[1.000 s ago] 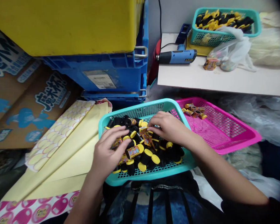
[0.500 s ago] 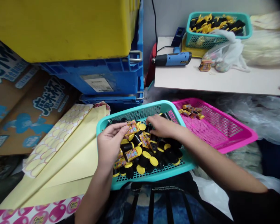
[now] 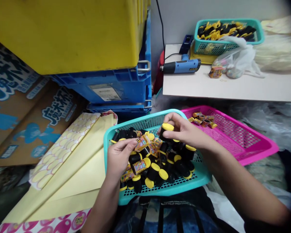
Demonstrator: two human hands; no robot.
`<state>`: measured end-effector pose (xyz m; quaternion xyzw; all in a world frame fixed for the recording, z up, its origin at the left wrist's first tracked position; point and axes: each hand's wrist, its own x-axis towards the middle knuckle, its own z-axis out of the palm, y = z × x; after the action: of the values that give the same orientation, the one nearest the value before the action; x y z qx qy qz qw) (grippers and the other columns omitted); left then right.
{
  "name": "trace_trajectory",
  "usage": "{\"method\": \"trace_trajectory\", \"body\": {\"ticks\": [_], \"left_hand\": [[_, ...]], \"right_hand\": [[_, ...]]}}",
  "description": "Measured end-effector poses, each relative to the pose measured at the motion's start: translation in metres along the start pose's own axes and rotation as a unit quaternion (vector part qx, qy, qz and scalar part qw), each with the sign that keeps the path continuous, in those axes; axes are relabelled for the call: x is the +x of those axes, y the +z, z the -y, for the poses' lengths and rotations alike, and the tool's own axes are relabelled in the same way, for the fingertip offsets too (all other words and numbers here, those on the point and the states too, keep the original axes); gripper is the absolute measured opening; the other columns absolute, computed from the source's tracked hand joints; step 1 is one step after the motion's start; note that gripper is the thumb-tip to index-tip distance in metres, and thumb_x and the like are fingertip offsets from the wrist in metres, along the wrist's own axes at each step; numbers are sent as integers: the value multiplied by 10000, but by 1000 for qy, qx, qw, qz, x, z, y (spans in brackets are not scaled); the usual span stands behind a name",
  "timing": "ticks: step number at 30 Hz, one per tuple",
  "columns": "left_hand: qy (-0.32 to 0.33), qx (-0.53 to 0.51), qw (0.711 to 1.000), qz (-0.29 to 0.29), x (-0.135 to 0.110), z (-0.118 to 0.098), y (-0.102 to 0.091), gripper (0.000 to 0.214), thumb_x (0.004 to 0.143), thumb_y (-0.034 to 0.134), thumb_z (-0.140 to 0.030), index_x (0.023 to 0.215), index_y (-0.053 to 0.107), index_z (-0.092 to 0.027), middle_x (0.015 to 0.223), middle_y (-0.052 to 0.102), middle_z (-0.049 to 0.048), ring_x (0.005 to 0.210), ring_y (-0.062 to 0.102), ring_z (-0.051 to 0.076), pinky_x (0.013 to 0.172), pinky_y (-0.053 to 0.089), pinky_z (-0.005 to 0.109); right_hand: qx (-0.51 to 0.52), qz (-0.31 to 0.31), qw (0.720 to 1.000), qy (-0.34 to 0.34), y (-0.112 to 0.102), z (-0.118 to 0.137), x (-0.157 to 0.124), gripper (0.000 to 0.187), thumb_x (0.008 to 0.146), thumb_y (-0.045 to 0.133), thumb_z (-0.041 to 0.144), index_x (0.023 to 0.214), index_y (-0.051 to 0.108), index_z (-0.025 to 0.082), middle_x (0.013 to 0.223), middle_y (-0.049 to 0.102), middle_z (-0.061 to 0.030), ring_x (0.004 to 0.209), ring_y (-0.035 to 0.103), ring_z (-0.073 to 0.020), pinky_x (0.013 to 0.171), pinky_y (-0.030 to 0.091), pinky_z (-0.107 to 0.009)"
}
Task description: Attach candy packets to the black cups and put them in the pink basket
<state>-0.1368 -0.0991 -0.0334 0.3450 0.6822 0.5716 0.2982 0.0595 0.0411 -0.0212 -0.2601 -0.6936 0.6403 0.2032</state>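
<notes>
A turquoise mesh basket (image 3: 157, 191) stands close in front of me, heaped with small black canisters (image 3: 181, 168) that have yellow lids. Some canisters in the heap wear a colourful printed sleeve, like the wrapped canister (image 3: 139, 166). My left hand (image 3: 118, 157), at the basket's left side, pinches a printed sleeve (image 3: 142, 141) between thumb and fingertips. Over the right part of the heap, my right hand (image 3: 181, 129) grips a black canister (image 3: 168, 129), yellow lid up, with no print showing on it.
To the right, a pink basket (image 3: 247, 158) holds several printed pieces (image 3: 203, 119). Behind are a white table (image 3: 184, 85), a heat gun (image 3: 181, 66) and another turquoise basket (image 3: 229, 47). Blue crates (image 3: 121, 94) and a yellow bin (image 3: 87, 35) rise at left, beside cartons and sleeve sheets (image 3: 63, 152).
My right hand has come up out of the heap with a black canister in its fingers. The left hand keeps the printed sleeve nearly in place. The view has shifted slightly.
</notes>
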Motion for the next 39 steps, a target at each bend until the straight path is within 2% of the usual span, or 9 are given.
{"method": "trace_trajectory", "body": {"ticks": [4, 8, 15, 20, 24, 29, 34, 37, 39], "left_hand": [[12, 2, 1000, 14, -1, 1, 2, 209, 700, 755, -400, 781, 780, -209, 781, 768, 50, 716, 720, 198, 658, 590, 273], [27, 0, 999, 22, -2, -1, 4, 163, 730, 741, -378, 797, 780, -234, 803, 771, 35, 735, 722, 178, 674, 583, 246], [64, 2, 998, -5, -3, 1, 5, 131, 735, 750, -362, 816, 776, -263, 817, 772, 16, 731, 719, 155, 680, 574, 220], [75, 26, 997, 26, -2, 0, 6, 139, 754, 732, -350, 855, 772, -262, 867, 771, 29, 785, 722, 174, 743, 585, 266], [21, 3, 998, 61, -3, -8, 10, 205, 748, 733, -353, 911, 766, -233, 930, 766, 52, 811, 722, 190, 751, 596, 294], [-34, -88, 988, 119, -9, -20, 15, 362, 602, 838, -291, 943, 753, -203, 987, 756, 73, 861, 718, 219, 758, 600, 306], [-53, -134, 982, 119, -16, -17, 21, 299, 596, 836, -245, 880, 750, -210, 880, 758, 45, 752, 708, 182, 673, 591, 268], [-48, -147, 982, 108, -19, -14, 25, 277, 596, 831, -224, 860, 748, -217, 856, 752, 33, 730, 697, 164, 622, 574, 233], [-46, -149, 982, 104, -21, -12, 26, 273, 603, 825, -202, 864, 748, -226, 894, 752, 30, 781, 698, 161, 643, 569, 219]], "right_hand": [[168, -32, 984, -46, 13, 18, -9, 383, 856, 654, 421, 1143, 530, 201, 1116, 591, -50, 922, 567, -102, 759, 456, -190], [232, -16, 972, -16, 25, 16, -11, 379, 792, 731, 382, 1105, 594, 219, 975, 598, -10, 833, 577, -90, 720, 469, -185], [208, -19, 978, 23, 20, -1, -6, 385, 701, 806, 317, 988, 597, 169, 857, 603, 9, 758, 580, -68, 688, 471, -165], [192, 7, 979, 66, 18, -3, -2, 407, 670, 808, 348, 942, 594, 135, 769, 598, 5, 664, 559, -69, 605, 461, -170], [157, -23, 986, 51, 29, -7, -2, 437, 635, 829, 325, 949, 586, 144, 799, 595, -1, 684, 561, -82, 644, 473, -205], [187, -26, 982, -3, 47, -14, -5, 420, 644, 836, 342, 952, 610, 168, 982, 589, -34, 844, 579, -124, 755, 494, -254], [345, 54, 936, 43, 56, -18, -9, 394, 829, 675, 472, 1105, 615, 198, 1058, 573, -46, 899, 566, -107, 773, 474, -228], [440, 105, 888, 79, 62, -20, -9, 478, 793, 714, 486, 1152, 568, 206, 1000, 579, -32, 826, 583, -93, 733, 478, -217], [453, 96, 883, 80, 65, -22, -9, 472, 764, 745, 480, 1091, 568, 189, 961, 583, -23, 811, 586, -89, 741, 480, -217]]}}
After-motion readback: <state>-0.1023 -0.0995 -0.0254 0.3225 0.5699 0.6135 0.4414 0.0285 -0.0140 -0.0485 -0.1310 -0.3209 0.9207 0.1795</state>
